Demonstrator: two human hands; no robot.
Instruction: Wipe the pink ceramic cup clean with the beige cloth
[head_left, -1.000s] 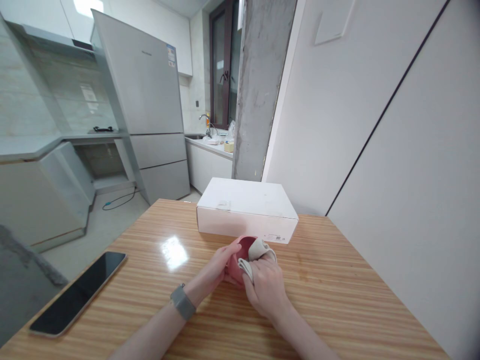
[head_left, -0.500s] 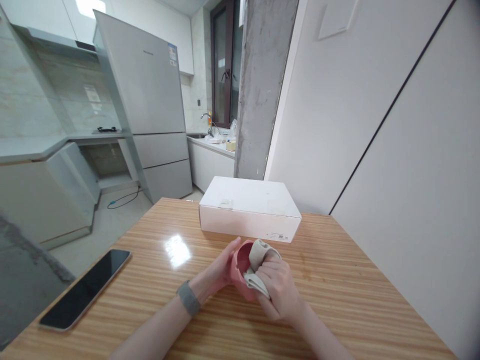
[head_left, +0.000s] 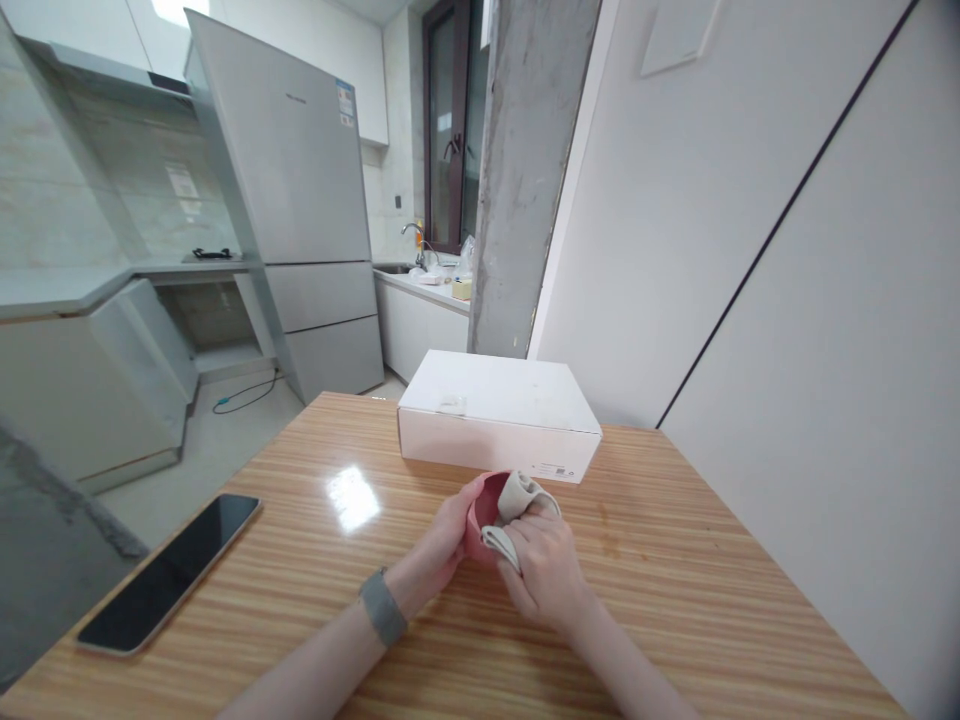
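Note:
A pink bowl-like container (head_left: 486, 503) is tilted in front of me, its opening turned up and to the right. My left hand (head_left: 452, 525) is wrapped round its left side, thumb along the rim. In my right hand (head_left: 546, 562) is a bunched light grey cloth (head_left: 517, 495), pushed against the inside and right rim of the container. The right fingertips are hidden by the cloth and the container. A grey band circles my left wrist.
A closed white box (head_left: 495, 410) stands just beyond my hands on the wooden table (head_left: 675, 560). At the left table edge lies a black phone (head_left: 172, 570). A fridge (head_left: 292, 170) and a sink counter (head_left: 424, 310) are farther back.
Both hands and the container have shifted slightly up, away from me. The container is turned a little, and the cloth's lower fold sits higher and farther left over the rim.

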